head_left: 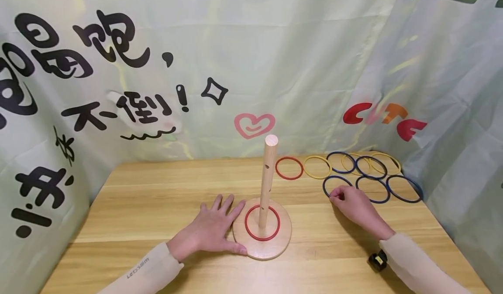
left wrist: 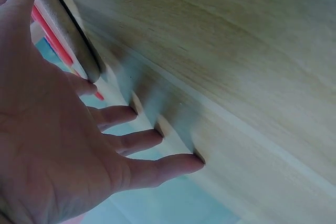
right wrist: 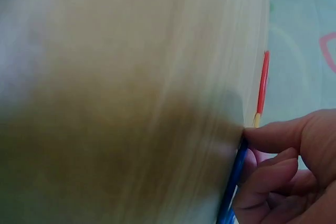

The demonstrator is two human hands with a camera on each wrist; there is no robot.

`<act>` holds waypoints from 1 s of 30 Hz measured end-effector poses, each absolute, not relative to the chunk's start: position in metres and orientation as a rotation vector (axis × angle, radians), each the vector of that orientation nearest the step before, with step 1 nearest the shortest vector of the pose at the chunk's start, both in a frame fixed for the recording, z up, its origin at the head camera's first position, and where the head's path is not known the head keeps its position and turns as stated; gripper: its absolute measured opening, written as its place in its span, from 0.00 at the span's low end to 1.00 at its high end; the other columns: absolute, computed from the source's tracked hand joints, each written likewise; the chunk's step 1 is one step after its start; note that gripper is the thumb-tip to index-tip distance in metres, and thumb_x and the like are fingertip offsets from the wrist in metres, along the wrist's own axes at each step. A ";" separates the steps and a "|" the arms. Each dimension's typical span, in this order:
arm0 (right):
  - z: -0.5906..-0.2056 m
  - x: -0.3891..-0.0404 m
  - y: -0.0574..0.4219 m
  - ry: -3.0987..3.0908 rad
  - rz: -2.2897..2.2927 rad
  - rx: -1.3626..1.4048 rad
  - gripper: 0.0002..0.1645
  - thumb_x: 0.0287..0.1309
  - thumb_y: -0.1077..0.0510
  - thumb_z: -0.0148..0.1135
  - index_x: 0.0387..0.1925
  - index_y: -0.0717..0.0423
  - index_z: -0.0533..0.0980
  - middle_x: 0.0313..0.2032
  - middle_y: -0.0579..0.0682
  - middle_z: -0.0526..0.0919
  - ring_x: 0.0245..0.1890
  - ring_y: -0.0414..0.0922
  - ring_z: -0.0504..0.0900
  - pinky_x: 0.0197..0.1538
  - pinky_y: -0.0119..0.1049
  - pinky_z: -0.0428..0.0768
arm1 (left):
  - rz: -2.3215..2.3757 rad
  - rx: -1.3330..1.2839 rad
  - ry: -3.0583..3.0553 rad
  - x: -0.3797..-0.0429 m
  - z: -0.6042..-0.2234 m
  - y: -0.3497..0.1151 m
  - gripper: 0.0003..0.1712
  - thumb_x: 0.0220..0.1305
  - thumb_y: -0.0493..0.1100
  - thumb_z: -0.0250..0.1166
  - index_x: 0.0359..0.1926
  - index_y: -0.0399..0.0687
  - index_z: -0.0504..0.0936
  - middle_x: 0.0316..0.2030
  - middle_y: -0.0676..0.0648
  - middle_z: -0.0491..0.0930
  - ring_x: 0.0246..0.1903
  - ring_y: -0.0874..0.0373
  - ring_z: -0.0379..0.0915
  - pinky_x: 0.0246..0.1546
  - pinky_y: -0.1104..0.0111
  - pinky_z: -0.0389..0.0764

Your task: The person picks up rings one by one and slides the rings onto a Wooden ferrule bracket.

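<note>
A round wooden base (head_left: 285, 233) with an upright wooden peg (head_left: 269, 176) stands mid-table, and a red ring (head_left: 279, 225) lies on the base around the peg. My left hand (head_left: 214, 228) rests at the base's left side, fingers spread and thumb on its rim. The left wrist view shows the same hand (left wrist: 79, 140) with fingertips against the table. To the right, my right hand (head_left: 357, 206) pinches the near-left edge of a blue ring (head_left: 324, 187). In the right wrist view, thumb and fingers meet at that blue ring (right wrist: 233, 179), partly hidden by them.
Behind the peg lie another red ring (head_left: 289, 179) and a yellow ring (head_left: 304, 167). Several more blue and yellow rings, some overlapping, spread toward the table's back right corner. A printed curtain (head_left: 306, 67) hangs behind the table. A black device (head_left: 378, 260) is on my right wrist.
</note>
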State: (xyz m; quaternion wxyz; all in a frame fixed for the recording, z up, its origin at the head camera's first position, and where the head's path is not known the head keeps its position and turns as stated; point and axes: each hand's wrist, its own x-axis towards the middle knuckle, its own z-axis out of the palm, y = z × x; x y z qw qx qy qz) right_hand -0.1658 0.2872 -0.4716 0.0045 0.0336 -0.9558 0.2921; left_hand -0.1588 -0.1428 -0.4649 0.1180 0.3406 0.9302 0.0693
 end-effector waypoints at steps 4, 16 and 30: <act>-0.469 -0.154 0.277 -2.978 0.889 0.171 0.03 0.71 0.65 0.69 0.38 0.59 0.84 0.31 0.46 0.82 0.30 0.44 0.74 0.35 0.40 0.74 | 0.197 1.004 2.718 -0.158 -0.466 -0.143 0.75 0.55 0.89 0.65 0.89 0.49 0.53 0.82 0.28 0.53 0.76 0.18 0.52 0.56 0.18 0.66; -0.437 -0.119 0.248 -2.837 0.910 0.259 0.06 0.65 0.66 0.73 0.42 0.54 0.87 0.32 0.37 0.85 0.29 0.36 0.78 0.31 0.34 0.75 | 0.191 0.994 2.727 -0.156 -0.465 -0.142 0.76 0.54 0.89 0.65 0.89 0.49 0.53 0.82 0.28 0.53 0.76 0.19 0.53 0.56 0.18 0.66; -0.380 -0.082 0.223 -2.402 0.992 0.560 0.22 0.56 0.70 0.83 0.40 0.38 0.89 0.32 0.31 0.80 0.23 0.33 0.74 0.26 0.24 0.72 | 0.182 1.020 2.740 -0.159 -0.476 -0.144 0.76 0.55 0.92 0.59 0.90 0.52 0.51 0.83 0.29 0.53 0.77 0.19 0.52 0.56 0.18 0.66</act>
